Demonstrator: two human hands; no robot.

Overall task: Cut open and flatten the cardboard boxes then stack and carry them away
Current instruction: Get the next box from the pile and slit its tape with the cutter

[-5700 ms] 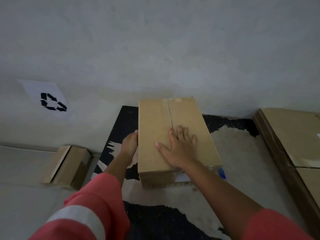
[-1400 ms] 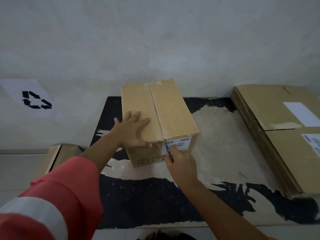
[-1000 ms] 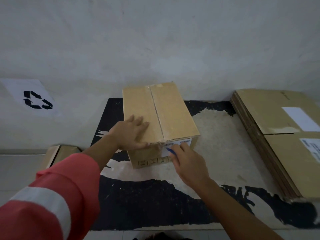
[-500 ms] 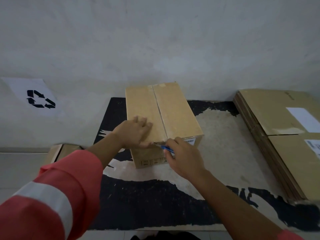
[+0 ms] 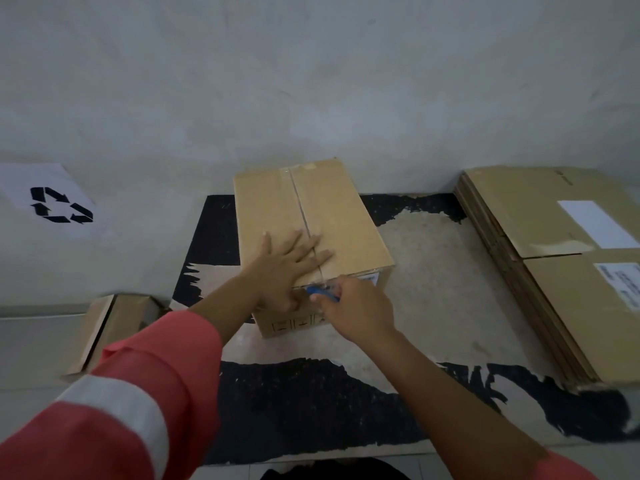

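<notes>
**Cutter at the near end of the box seam**

A bare grey wall (image 5: 311, 81) fills the upper half of the view and meets a pale floor (image 5: 41, 341). On the floor lies one worn black mat (image 5: 443, 278), much of its surface scraped to beige.

One stack (image 5: 540, 216) of flattened cartons sits at the mat's right edge, with two white labels on its top sheet. One sealed box (image 5: 332, 209) stands on the mat's far middle, against the wall, its taped seam running away from the viewer. One small folded carton (image 5: 114, 323) lies off the mat to the left. One sheet with a recycling sign (image 5: 52, 202) is further left.

The left hand (image 5: 287, 265), in a pink sleeve (image 5: 138, 386) with a pale band, presses flat on the box top, fingers spread. The right hand (image 5: 356, 310) grips one blue cutter (image 5: 322, 292) at the seam's near end.

Half a second ago the left fingers lay on the left flap only; now they reach across the seam. The cutter remains at the near edge.
</notes>
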